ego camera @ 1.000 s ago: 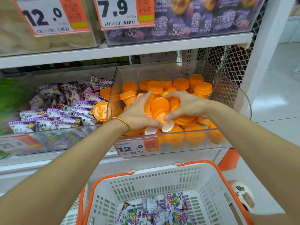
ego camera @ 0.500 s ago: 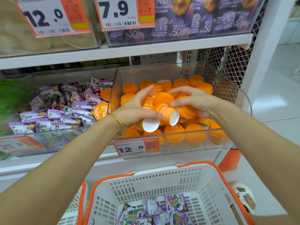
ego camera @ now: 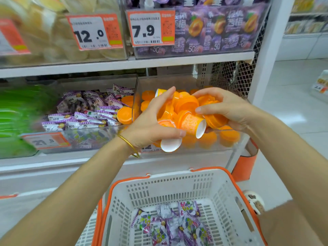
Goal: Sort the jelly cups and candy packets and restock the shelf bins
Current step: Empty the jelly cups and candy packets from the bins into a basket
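The middle cup lies on its side, white end pointing down-right. The left hand and right hand curl round the bunched jelly cups.

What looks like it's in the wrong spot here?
An orange jelly cup lies in the left bin among the purple candy packets, right beside the clear divider, with another orange one behind it. It looks odd because all the other jelly cups are in the right bin.
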Demonstrator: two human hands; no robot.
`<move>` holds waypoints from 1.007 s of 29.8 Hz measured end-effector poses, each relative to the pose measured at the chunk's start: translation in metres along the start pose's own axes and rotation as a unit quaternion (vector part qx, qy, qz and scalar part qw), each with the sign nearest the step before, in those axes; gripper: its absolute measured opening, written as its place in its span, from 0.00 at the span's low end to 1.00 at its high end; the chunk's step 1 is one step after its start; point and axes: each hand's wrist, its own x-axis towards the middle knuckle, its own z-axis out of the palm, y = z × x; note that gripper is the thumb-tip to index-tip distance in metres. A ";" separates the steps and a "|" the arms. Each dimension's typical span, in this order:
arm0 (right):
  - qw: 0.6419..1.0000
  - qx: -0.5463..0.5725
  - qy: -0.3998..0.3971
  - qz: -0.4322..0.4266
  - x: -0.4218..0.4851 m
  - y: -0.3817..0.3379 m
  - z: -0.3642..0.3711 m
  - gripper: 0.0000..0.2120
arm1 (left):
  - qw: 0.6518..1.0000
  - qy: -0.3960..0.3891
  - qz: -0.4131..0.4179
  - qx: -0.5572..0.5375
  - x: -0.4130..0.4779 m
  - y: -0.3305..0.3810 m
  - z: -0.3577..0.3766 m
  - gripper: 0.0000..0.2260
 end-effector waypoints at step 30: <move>0.896 -0.072 -0.075 0.433 -0.059 0.280 0.092 0.24 | 0.933 -0.145 -0.325 0.059 -0.127 -0.230 0.153 0.36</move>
